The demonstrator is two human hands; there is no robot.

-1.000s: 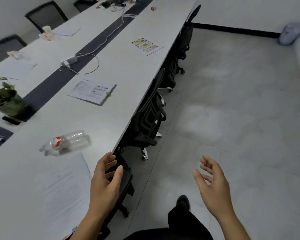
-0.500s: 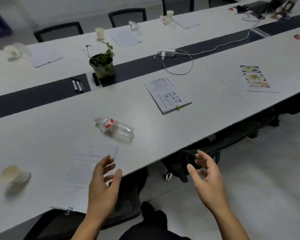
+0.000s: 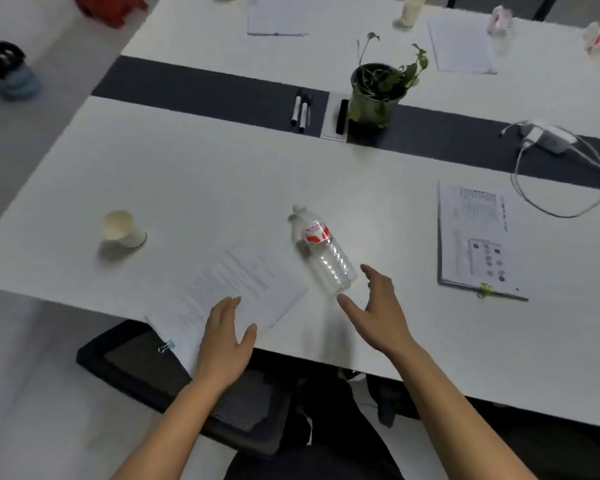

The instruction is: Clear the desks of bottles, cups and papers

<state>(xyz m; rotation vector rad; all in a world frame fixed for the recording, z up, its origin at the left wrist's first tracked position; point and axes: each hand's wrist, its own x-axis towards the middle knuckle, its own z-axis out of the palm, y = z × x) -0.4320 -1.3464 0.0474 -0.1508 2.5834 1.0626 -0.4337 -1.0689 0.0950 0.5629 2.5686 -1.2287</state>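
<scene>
A clear plastic bottle [image 3: 323, 252] with a red label lies on its side on the white desk [image 3: 194, 174]. My right hand [image 3: 378, 306] is spread open just below the bottle's base, not touching it. To its left, my left hand [image 3: 227, 336] hovers open over the near end of a clipped paper sheaf [image 3: 229, 292] that overhangs the desk edge. A paper cup [image 3: 121, 230] stands at the left. A second clipped document [image 3: 478, 240] lies at the right. On the far desk are more papers [image 3: 461, 43], a cup [image 3: 411, 8] and crumpled bottles [image 3: 499, 20].
A potted plant [image 3: 378, 88] and two markers [image 3: 300, 109] sit on the dark centre strip. A white charger [image 3: 548, 136] with a looping cable lies at the right. A black chair [image 3: 174, 386] is tucked under the desk below my hands.
The view has swung left and closer to the desk. Both hands have moved forward over the desk edge, the right one up to the bottle, the left one over the paper.
</scene>
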